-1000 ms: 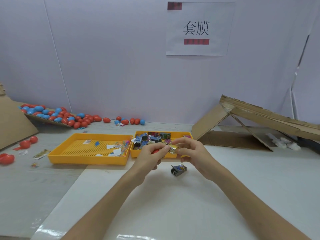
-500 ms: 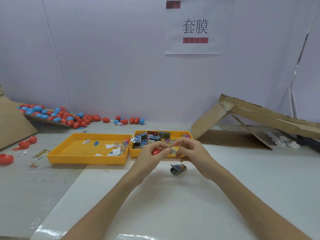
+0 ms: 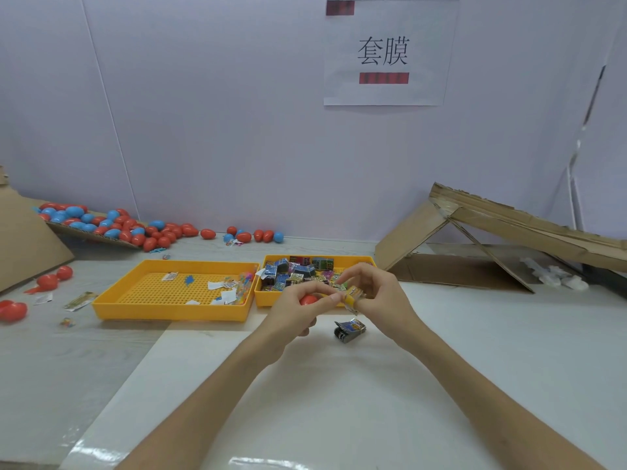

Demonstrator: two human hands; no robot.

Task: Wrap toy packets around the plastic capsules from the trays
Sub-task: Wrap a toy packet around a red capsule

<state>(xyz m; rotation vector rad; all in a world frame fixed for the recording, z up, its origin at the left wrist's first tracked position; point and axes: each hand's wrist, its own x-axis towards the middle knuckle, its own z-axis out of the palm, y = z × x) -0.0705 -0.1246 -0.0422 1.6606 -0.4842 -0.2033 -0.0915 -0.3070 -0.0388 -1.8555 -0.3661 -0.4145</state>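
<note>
The worktop [image 3: 475,351] spreads pale under your forearms. At your 2 o'clock a folded cardboard sheet [image 3: 492,228] leans like a tent against the wall. At 10 o'clock sits the left tray [image 3: 169,313], yellow and perforated, with a few paper scraps and small bits on its floor. Just beside it, at 12 o'clock, the right tray [image 3: 353,258] holds a heap of toy packets [image 3: 295,273]. Farther back, at 10 to 11 o'clock, a spill of loose capsules [image 3: 112,227], red and blue, lies along the wall.

Your left hand [image 3: 298,310] and right hand [image 3: 383,296] meet above the near rim of the right tray. Your left grip is clamped round a red capsule [image 3: 308,300], mostly hidden by the fingers. Your right grip pinches a yellow packet [image 3: 353,295] right against the capsule's end. At 6 o'clock from your hands, a dark packet [image 3: 349,330] lies alone on the worktop.
</note>
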